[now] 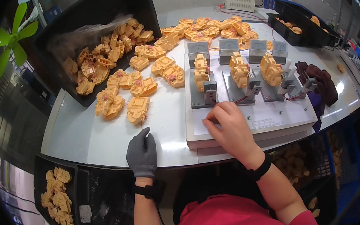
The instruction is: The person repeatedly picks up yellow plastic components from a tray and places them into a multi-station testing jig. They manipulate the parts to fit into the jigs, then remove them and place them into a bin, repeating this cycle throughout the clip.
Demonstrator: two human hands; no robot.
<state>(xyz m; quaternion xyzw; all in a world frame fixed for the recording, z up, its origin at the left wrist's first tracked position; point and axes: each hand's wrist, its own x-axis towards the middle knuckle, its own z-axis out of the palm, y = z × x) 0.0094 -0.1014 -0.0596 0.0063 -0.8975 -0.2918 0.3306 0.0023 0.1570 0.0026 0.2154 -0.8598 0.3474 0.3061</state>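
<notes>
My left hand (142, 154), in a grey glove, is closed at the table's near side, its fingers pressed together. Just beyond its fingertips lies a pale orange plastic motor-like part (138, 110); whether anything is pinched is too small to make out. My right hand (231, 130) is bare, its fingers bent and thumb apart, over the front of a white test board (203, 129). Its fingertips are close to a grey clamp block (210, 92) with a thin wire. On the board, three upright orange parts (201, 73) sit in grey fixtures, with analog meters (229, 50) behind.
A tilted black bin (99, 11) spills orange parts onto the white table (76, 132). More parts (210, 29) lie at the back. Black trays (285, 29) and a cream instrument box (240, 1) stand behind, dark cloth (319, 80) at right. Below left is another filled bin (74, 167).
</notes>
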